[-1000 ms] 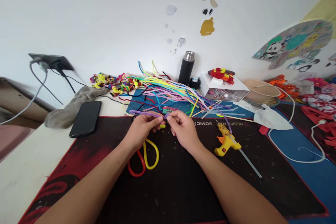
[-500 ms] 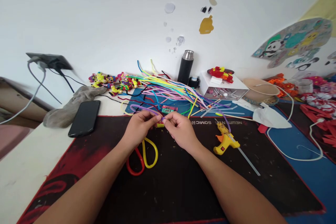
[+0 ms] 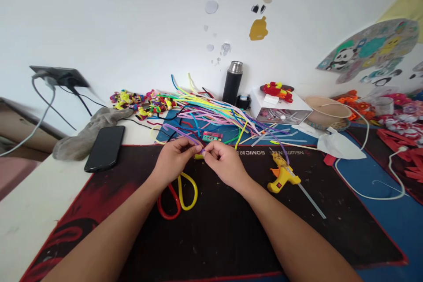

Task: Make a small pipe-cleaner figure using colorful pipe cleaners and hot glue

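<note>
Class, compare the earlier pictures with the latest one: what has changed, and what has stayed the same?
The right hand has moved left, bringing its fingertips closer to those of the left hand. The bent end of the purple strip has swung higher in view. Both hands keep hold of the strip. The glue gun and phone stayed put.

Two hands [image 3: 172, 162] [image 3: 227, 164], one glue gun [image 3: 284, 175], one phone [image 3: 105, 148]

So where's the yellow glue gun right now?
In the head view, the yellow glue gun lies on the dark mat, right of centre and beyond the right hand on that side, its glue stick pointing toward the near right.
</note>
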`<move>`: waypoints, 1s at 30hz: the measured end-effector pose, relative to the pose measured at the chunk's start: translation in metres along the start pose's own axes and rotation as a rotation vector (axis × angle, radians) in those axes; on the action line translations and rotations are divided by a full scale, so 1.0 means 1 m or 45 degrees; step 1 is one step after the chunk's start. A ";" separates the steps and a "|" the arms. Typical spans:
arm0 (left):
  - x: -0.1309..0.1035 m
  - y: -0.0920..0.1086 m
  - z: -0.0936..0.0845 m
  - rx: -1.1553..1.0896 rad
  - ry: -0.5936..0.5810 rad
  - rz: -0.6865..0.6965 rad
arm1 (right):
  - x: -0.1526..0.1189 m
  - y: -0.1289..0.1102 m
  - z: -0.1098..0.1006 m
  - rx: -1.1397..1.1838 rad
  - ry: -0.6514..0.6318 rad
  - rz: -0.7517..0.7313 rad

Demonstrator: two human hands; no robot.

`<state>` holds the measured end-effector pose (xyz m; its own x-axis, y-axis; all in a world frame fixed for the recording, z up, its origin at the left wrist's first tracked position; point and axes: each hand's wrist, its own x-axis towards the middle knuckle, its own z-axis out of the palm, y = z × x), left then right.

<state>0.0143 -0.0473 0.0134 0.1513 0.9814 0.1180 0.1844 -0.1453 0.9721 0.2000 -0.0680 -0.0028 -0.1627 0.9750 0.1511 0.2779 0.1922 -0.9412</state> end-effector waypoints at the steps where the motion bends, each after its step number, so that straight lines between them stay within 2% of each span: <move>1: 0.000 0.000 0.000 0.017 -0.003 0.008 | 0.000 0.001 0.001 -0.007 0.001 0.000; 7: 0.000 -0.001 -0.001 0.007 -0.028 -0.017 | 0.000 0.002 0.005 0.014 0.048 0.032; 16: 0.000 0.003 0.002 -0.191 -0.009 -0.152 | 0.001 0.000 0.005 0.170 0.067 0.091; 24: 0.001 0.000 0.004 -0.227 -0.133 -0.139 | 0.003 0.000 0.004 0.315 0.099 0.139; 30: 0.003 -0.006 -0.001 -0.251 -0.004 -0.195 | 0.002 -0.002 0.003 0.280 0.098 0.115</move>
<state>0.0124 -0.0435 0.0078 0.1394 0.9896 -0.0343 0.0123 0.0329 0.9994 0.1963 -0.0670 -0.0014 -0.0717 0.9944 0.0780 0.0741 0.0833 -0.9938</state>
